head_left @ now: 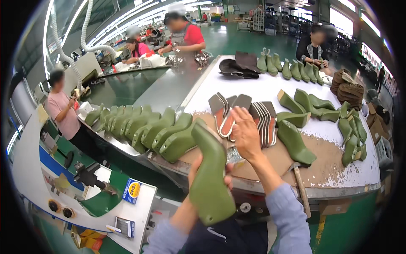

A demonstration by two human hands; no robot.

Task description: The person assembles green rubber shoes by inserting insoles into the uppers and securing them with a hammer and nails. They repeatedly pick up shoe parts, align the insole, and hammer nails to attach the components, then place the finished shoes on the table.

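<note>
My left hand [195, 170] grips a green shoe last [208, 178] from behind, with fingertips showing along its right side. The last is held upright in front of me, its broad end down. My right hand [245, 133] is just right of the last's upper end, fingers stretched out over the near edge of some insoles; whether it touches them I cannot tell. Those brown and orange insoles [220, 111] lie left of a fanned stack of white-edged insoles [265, 122]. Another green last [294, 144] lies on its side to the right.
A row of green lasts [146, 129] lines the table's left side. A hammer [301, 188] hangs over the front edge. More lasts [351, 131], dark leather pieces [239, 67] and brown uppers [347, 89] lie farther off. A machine [101, 182] stands left. Several people work around.
</note>
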